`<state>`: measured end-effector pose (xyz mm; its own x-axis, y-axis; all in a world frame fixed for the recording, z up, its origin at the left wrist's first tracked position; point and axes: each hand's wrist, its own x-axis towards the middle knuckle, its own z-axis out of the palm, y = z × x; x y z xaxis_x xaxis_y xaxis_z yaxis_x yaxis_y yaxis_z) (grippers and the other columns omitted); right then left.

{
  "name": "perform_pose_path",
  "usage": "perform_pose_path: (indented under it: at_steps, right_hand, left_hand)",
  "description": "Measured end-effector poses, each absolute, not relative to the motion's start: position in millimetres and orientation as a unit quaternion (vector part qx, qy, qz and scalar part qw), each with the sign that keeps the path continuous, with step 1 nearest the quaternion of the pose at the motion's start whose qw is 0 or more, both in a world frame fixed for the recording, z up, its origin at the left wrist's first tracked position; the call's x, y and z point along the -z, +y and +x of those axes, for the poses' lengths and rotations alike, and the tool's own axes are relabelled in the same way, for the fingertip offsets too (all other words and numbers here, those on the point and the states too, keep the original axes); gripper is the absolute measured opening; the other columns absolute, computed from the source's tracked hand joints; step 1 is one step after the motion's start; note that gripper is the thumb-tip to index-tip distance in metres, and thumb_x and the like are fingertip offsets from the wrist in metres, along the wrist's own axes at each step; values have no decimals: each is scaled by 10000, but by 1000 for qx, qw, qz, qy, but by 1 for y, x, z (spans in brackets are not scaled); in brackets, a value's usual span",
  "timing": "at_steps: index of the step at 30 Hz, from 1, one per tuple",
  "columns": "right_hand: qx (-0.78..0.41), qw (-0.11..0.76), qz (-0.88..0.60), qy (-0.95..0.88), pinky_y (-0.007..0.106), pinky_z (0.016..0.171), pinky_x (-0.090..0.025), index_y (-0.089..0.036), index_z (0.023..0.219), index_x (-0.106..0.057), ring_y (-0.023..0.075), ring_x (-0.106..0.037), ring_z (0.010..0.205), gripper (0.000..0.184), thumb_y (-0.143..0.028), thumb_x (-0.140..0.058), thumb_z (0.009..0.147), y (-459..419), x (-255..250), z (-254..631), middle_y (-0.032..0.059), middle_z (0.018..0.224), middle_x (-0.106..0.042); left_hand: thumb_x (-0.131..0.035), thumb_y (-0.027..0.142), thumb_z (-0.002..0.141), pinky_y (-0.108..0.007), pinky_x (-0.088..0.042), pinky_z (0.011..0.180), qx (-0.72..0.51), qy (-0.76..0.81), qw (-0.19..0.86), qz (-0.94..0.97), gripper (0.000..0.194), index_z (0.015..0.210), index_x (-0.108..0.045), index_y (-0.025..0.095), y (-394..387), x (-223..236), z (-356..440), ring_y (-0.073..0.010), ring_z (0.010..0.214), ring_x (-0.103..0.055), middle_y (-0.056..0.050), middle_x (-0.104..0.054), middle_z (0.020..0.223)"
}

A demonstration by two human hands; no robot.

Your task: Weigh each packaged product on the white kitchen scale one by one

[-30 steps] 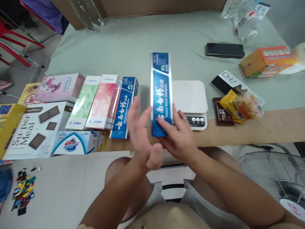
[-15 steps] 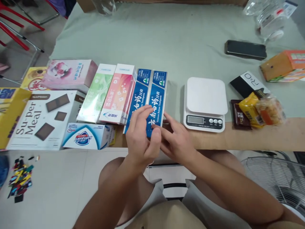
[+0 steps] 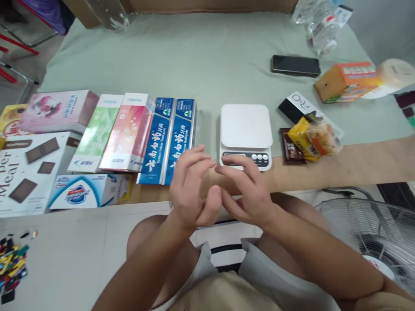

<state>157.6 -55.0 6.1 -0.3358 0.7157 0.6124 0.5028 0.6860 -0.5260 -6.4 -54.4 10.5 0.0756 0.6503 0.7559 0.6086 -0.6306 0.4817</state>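
Observation:
Above the table's front edge, my left hand (image 3: 191, 190) is curved, its fingers apart and nothing in it. Facing it, my right hand (image 3: 249, 190) is also empty, with its fingers bent and spread. Left of my hands, two blue toothpaste boxes (image 3: 154, 149) lie side by side; my left fingers overlap the lower corner of the right one in view. Just beyond my right hand stands a white kitchen scale (image 3: 246, 125) with a bare platform, its display partly hidden by my fingers. A pink box (image 3: 128, 134) and a green box (image 3: 97, 131) adjoin the toothpaste.
Further left are a Safeguard soap box (image 3: 79, 192), a Su-per Meal box (image 3: 30, 172) and a pink flowered box (image 3: 58, 110). Right of the scale lie snack packets (image 3: 303, 138), a black-and-white box (image 3: 296, 106), a phone (image 3: 295, 65) and an orange pack (image 3: 346, 82). A fan (image 3: 366, 233) stands lower right.
My hands have come off the toothpaste boxes and are now over the table edge between the boxes and the scale. The view has turned right, shifting everything leftward.

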Motion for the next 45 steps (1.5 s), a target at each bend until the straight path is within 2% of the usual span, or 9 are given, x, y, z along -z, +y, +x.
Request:
perform_pose_path:
  at_steps: [4,8,14,19,24,29,37,41,45]
  right_hand:
    - [-73,476,-421,-769,433,928,-610,-215,1210,-635,248,-693,1078,291,-212,-615,919,-51,-8,200,125,1165,-687]
    - [7,463,-500,-732,476,954,-581,-232,1183,-631,263,-693,1046,302,-207,-641,883,-43,-3,254,102,1121,-690]
    - [107,341,-690,-630,614,1089,-451,-231,1277,-579,360,-590,1276,463,-367,-680,846,-31,15,329,156,1341,-612]
    - [54,277,-733,-619,586,1083,-439,-252,1289,-584,354,-570,1276,465,-407,-678,861,-29,23,342,137,1340,-633]
    - [69,328,-716,-613,537,1014,-488,-245,1186,-621,305,-635,1109,310,-337,-628,890,-29,17,336,93,1151,-692]
    - [94,429,-632,-638,484,896,-554,-274,1207,-566,296,-668,1036,356,-300,-682,872,-26,7,314,80,1108,-696]
    - [29,446,-592,-671,552,993,-509,-252,1176,-616,324,-655,1078,299,-268,-652,880,-11,6,250,113,1127,-696]
    - [-20,405,-608,-683,600,1043,-467,-239,1198,-650,366,-615,1165,305,-298,-635,899,-6,10,223,157,1186,-685]
    - [-3,364,-622,-693,615,1048,-457,-226,1294,-620,382,-620,1177,474,-413,-706,866,-2,15,208,176,1274,-679]
  left_hand:
    - [-507,252,943,-460,-593,1016,-514,397,110,753,300,1210,-598,149,-43,2,48,-277,1184,-675,-142,-660,1182]
    - [-481,276,984,-449,-577,1037,-514,366,170,757,336,1265,-570,113,-31,16,101,-266,1195,-643,-184,-619,1239]
    - [-501,289,959,-444,-551,1082,-503,312,206,779,413,1324,-533,98,-25,22,150,-267,1252,-601,-200,-550,1298]
    - [-523,265,942,-449,-548,1092,-474,305,230,793,429,1341,-523,109,-21,22,161,-278,1275,-592,-197,-554,1308]
    - [-510,286,953,-430,-560,1074,-465,317,236,792,434,1349,-517,109,-19,24,164,-272,1261,-604,-195,-560,1311]
    - [-514,288,955,-460,-558,1089,-492,313,235,778,397,1320,-539,134,-23,15,155,-279,1259,-617,-188,-577,1296]
    - [-542,284,965,-593,-426,1215,-497,447,111,736,347,1301,-564,203,-26,8,74,-337,1413,-526,-151,-574,1333]
    - [-547,468,1001,-608,-428,1207,-427,562,201,679,544,1447,-486,163,-30,23,40,-375,1468,-491,-239,-487,1543]
    - [-505,536,1017,-612,-440,1205,-378,572,320,654,693,1573,-349,152,-34,28,29,-388,1484,-509,-254,-483,1604]
